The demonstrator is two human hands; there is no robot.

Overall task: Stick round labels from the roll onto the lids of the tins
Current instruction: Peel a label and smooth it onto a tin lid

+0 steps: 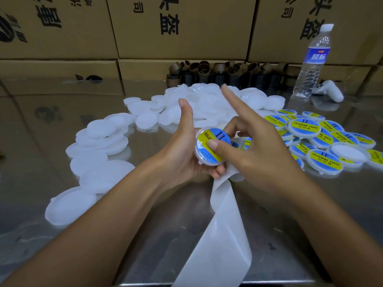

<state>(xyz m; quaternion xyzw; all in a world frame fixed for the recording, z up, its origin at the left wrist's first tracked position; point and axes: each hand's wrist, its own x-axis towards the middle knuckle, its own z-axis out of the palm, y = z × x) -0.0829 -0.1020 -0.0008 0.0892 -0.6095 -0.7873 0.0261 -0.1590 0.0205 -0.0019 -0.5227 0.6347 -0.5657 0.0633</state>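
Note:
My left hand [182,150] grips a white round lid [210,149] from below, thumb raised. A blue and yellow round label covers the lid's top. My right hand [255,146] presses its thumb onto that label, the index finger pointing up and away, the other fingers curled behind the lid. A strip of empty white backing paper [223,228] hangs from under my hands to the table's near edge. The label roll [246,141] shows only partly behind my right fingers.
Many plain white lids [99,141] lie at left and centre back. Several labelled lids [323,141] are heaped at right. A water bottle [310,65] and a white controller [329,91] stand at the back right, brown cardboard cores [223,73] and cartons behind, on a shiny metal table [51,235].

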